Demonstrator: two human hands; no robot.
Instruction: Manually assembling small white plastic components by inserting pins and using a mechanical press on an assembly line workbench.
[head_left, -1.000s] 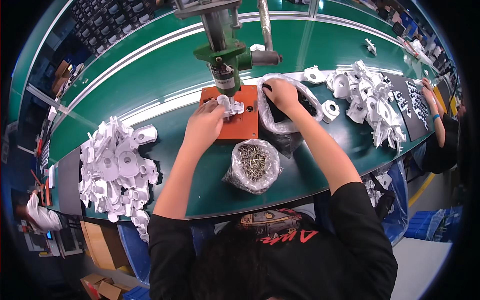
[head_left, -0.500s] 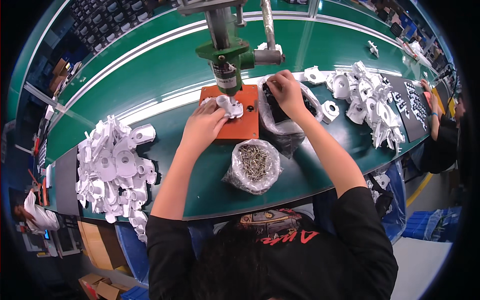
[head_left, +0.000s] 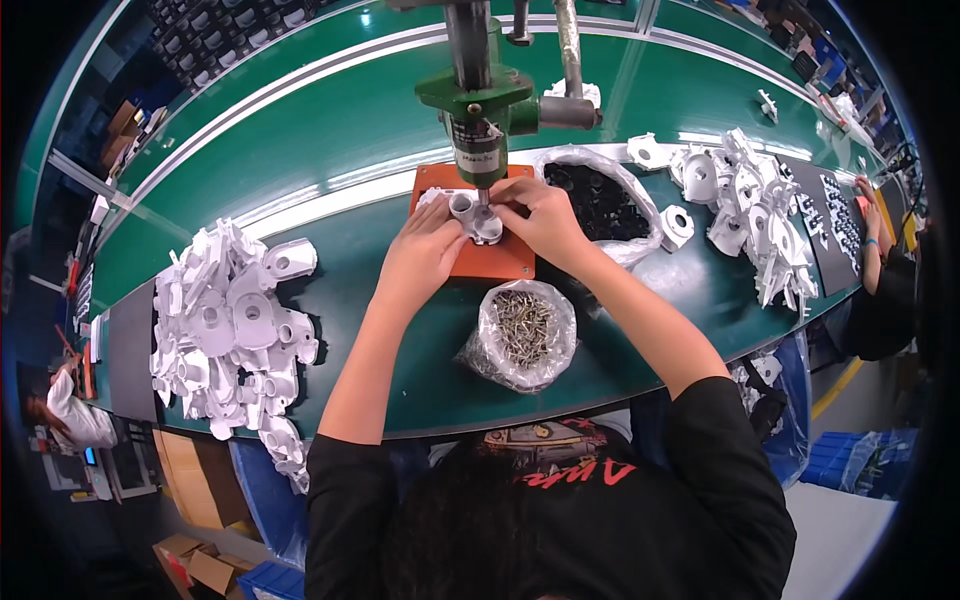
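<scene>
A white molded plastic part [head_left: 483, 234] with a round tube lies on the orange base plate [head_left: 512, 264], under the spindle of a green bench press [head_left: 478, 100]. My left hand [head_left: 422, 248] is closed on this part from its left side. From the right, my right hand [head_left: 545, 218] reaches to the part beside the spindle tip, fingers pinched together. Whatever the right fingertips hold is too small or hidden to make out. Just right of the plate, a clear plastic bag [head_left: 652, 228] holds small black pieces [head_left: 592, 200]. In front of the plate stands a bag of small metal screws or pins [head_left: 523, 328].
White plastic parts [head_left: 240, 320] are heaped at the left, and another pile [head_left: 750, 205] lies at the right. Dark mats [head_left: 132, 350] flank the green bench [head_left: 380, 215]. Blue-lined bins stand below its front edge. Other people work at the far left and right.
My right hand has left the bag of black pieces and moved left to the white part under the press. My left hand stays on that part. The view has shifted slightly.
</scene>
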